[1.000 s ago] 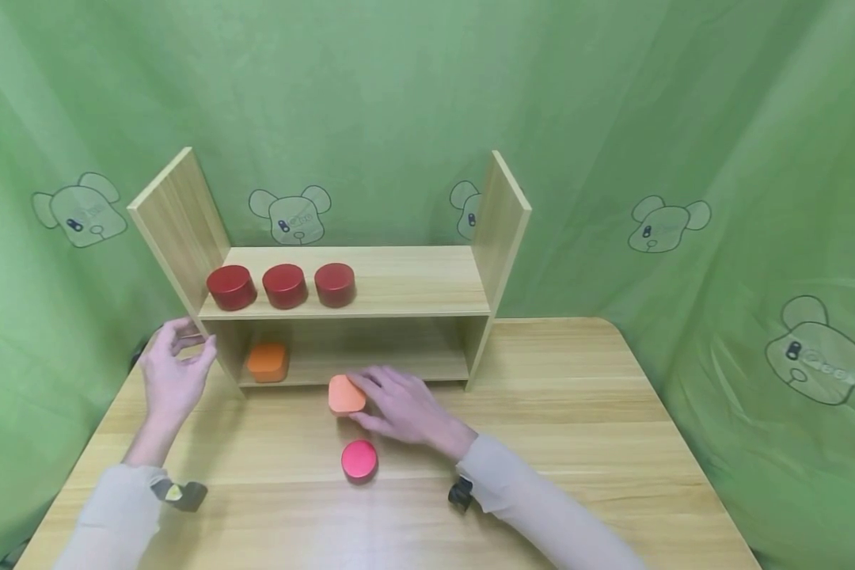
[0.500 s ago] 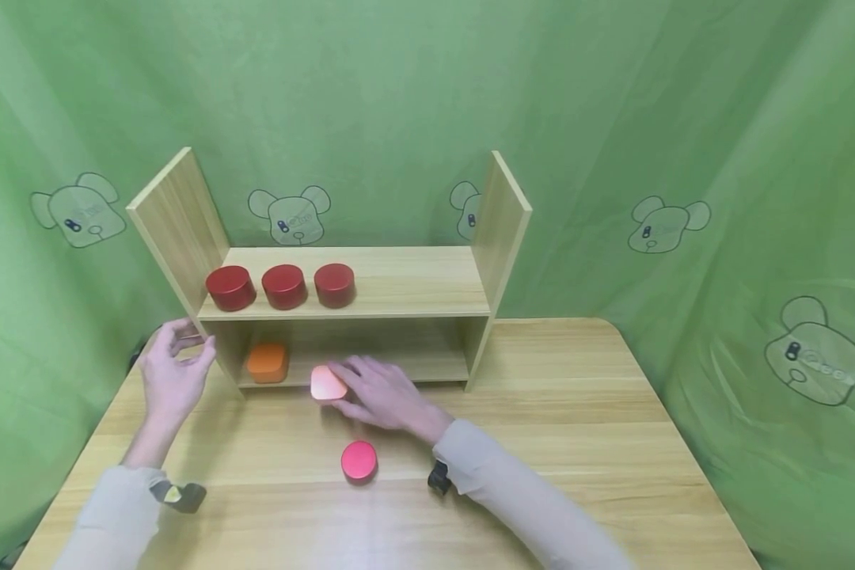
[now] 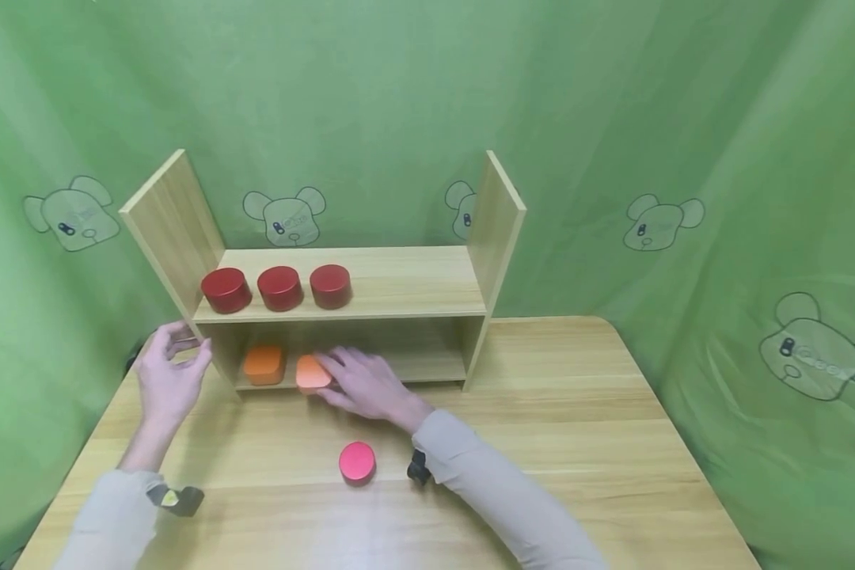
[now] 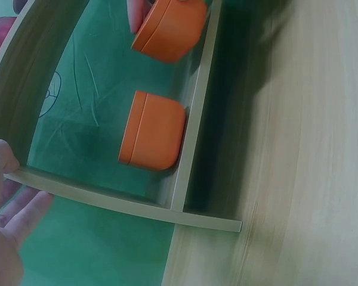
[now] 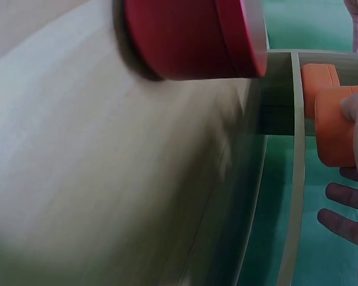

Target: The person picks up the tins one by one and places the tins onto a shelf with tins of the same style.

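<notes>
My right hand (image 3: pixel 363 385) pinches a rounded-square orange tin (image 3: pixel 313 374) at the front of the lower board of a wooden shelf (image 3: pixel 413 277). In the left wrist view this held tin (image 4: pixel 176 30) is tilted. A second orange tin (image 3: pixel 264 365) sits on the lower board at the left, a small gap from the held one. My left hand (image 3: pixel 171 380) grips the front edge of the left side panel (image 4: pixel 107 199), thumb on one side and fingers on the other. On the table, in front of the shelf, stands a round red tin (image 3: pixel 357 463).
Three round red tins, among them the middle one (image 3: pixel 280 288), stand in a row on the upper board's left half. The right side panel (image 3: pixel 497 237) rises above that board. A green curtain (image 3: pixel 577 119) hangs behind the wooden table (image 3: pixel 577 443).
My right hand has carried the orange tin leftward and away from me, from in front of the shelf to the lower board's front edge. The left hand keeps its place on the side panel.
</notes>
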{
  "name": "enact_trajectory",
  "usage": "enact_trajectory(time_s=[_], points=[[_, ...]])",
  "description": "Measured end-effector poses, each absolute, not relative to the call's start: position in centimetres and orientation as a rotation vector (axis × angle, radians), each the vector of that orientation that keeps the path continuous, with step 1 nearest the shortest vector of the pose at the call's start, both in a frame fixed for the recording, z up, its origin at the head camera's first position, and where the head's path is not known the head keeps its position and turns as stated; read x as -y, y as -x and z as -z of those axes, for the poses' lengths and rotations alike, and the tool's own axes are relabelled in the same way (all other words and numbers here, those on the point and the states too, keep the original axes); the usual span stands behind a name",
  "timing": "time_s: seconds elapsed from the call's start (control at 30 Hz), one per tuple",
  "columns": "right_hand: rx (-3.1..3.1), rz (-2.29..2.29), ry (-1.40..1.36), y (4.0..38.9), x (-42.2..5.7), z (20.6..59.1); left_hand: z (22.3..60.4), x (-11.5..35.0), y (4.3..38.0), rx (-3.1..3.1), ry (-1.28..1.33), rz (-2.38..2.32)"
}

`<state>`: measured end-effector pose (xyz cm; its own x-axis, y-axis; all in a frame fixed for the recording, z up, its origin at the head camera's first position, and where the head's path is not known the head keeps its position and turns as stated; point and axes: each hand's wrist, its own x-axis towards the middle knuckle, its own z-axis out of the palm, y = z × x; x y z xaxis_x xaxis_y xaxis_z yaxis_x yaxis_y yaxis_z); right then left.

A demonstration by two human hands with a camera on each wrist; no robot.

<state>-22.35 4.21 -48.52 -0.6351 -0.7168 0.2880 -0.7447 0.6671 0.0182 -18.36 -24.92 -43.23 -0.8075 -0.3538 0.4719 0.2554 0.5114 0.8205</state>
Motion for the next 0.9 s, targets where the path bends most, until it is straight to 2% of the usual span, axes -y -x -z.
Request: enact_trajectory(time_s=[0.9], points=[[2.638,-0.050,-1.121,23.8,-2.8,49.1,43.4,25.0,18.4,2.122,-0.039,1.271]])
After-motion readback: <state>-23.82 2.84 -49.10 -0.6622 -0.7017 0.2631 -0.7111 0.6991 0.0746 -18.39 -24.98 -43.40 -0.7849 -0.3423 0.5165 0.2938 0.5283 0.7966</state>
